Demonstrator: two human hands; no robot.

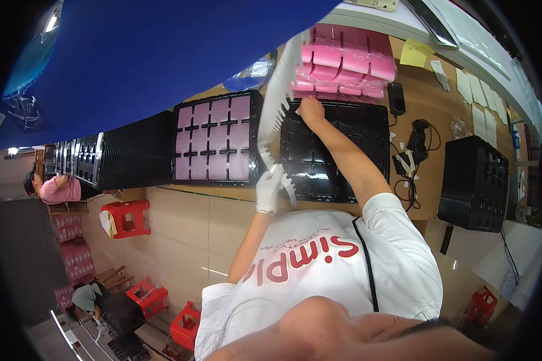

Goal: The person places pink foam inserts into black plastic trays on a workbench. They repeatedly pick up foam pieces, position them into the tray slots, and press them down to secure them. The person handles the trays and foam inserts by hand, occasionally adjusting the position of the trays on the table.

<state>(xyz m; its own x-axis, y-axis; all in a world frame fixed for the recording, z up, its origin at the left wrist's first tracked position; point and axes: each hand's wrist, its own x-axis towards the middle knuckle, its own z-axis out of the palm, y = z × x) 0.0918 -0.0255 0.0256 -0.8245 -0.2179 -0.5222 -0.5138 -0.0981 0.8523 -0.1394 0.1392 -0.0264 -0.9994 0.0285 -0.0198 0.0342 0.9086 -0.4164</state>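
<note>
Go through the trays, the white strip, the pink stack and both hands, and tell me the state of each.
White strip: lifted off the table, held at both ends.
Left hand: gloved, gripping the strip's near end.
Right hand: bare, pinching the strip's far end.
Left tray: filled with pink pieces.
Right tray: empty.
Pink stack: piled behind the right tray.

A stack of pink wrapped packs (346, 63) lies far, centre; a yellow note (415, 54) sits just right; white labels (482, 99) far right.
</note>
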